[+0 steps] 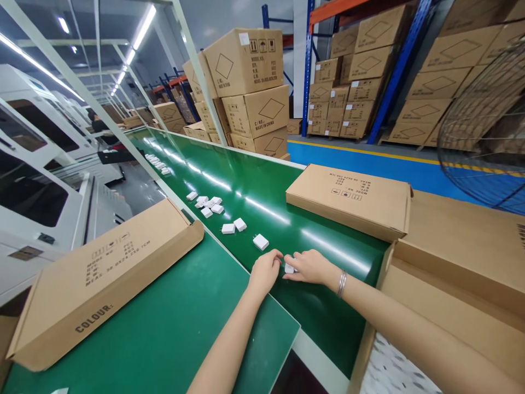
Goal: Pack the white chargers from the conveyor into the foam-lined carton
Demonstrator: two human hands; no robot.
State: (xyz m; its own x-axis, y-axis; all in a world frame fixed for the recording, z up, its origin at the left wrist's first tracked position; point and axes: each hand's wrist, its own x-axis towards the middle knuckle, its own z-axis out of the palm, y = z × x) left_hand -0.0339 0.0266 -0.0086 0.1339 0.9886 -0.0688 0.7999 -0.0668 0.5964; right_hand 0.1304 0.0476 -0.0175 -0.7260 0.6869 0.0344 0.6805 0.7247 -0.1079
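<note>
On the green conveyor belt (pixel 262 202), my left hand (pixel 264 271) and right hand (pixel 309 266) pinch one small white plastic charger block (pixel 289 268); pickup step, I judge; next: lift clear.

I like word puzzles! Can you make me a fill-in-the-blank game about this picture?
1. The belt under the small white plugs is ____ in colour.
2. Both hands meet at one small ____ plug.
3. The bracelet is on the ____ wrist.
4. The flat box on the belt is printed with the word MODE, not ____.

Missing words: green; white; right; COLOUR
</note>
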